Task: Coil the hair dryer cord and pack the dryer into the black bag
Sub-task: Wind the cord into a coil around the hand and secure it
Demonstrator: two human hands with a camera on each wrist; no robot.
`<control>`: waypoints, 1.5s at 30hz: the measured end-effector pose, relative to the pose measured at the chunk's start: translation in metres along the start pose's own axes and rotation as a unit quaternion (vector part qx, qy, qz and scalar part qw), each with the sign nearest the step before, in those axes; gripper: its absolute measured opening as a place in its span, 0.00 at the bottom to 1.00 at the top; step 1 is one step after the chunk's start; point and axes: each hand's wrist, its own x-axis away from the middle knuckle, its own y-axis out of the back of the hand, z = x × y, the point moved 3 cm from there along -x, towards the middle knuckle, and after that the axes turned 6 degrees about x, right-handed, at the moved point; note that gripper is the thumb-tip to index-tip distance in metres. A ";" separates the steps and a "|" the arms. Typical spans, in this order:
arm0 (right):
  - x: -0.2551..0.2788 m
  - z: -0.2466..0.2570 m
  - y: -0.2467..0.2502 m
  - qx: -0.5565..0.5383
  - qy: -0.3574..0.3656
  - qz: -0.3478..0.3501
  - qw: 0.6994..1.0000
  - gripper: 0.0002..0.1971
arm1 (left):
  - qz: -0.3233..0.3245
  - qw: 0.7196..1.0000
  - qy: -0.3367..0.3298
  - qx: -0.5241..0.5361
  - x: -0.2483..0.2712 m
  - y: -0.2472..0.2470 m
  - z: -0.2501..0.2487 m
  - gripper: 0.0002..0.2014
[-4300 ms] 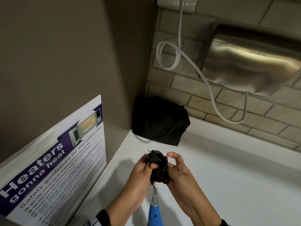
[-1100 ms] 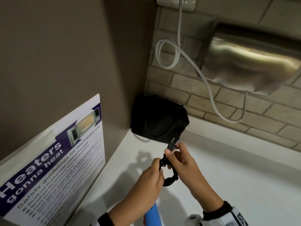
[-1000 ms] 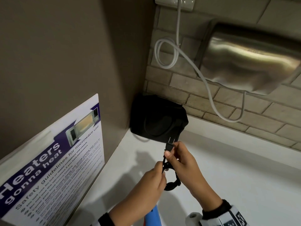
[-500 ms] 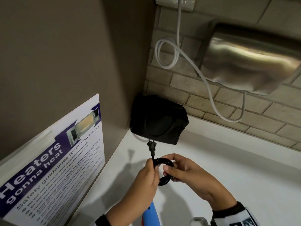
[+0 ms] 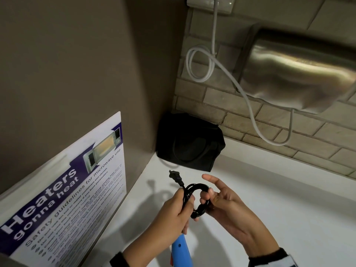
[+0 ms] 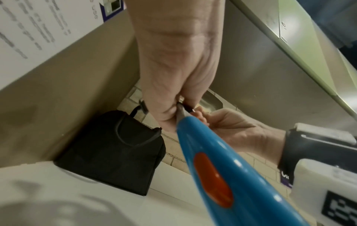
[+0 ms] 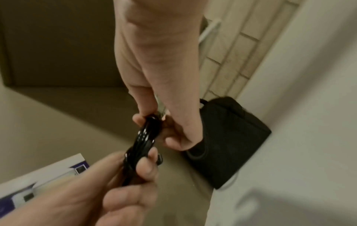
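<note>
Plug (image 5: 175, 176) now leans further left above the coiled cord (image 5: 196, 199), gripped by left hand (image 5: 174, 214) and pinched by right hand (image 5: 223, 201) fingers, before the black bag (image 5: 189, 144) on the white table (image 5: 279, 209).

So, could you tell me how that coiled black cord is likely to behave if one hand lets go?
The cord looks springy: nothing visibly ties its loops, so they would probably loosen. The plug sticks out free and may swing. The left hand and right hand both grip it.
</note>
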 end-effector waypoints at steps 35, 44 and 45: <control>-0.001 -0.005 -0.009 0.249 0.032 -0.028 0.967 0.09 | -0.079 0.996 -0.047 -0.014 -0.003 0.005 0.010 0.03; 0.006 -0.010 -0.016 0.181 0.046 0.024 0.982 0.12 | -0.111 0.990 -0.084 -0.004 -0.004 0.005 0.008 0.05; 0.007 -0.010 -0.017 0.173 0.044 0.027 0.984 0.14 | -0.118 0.990 -0.078 0.008 -0.005 0.007 0.008 0.06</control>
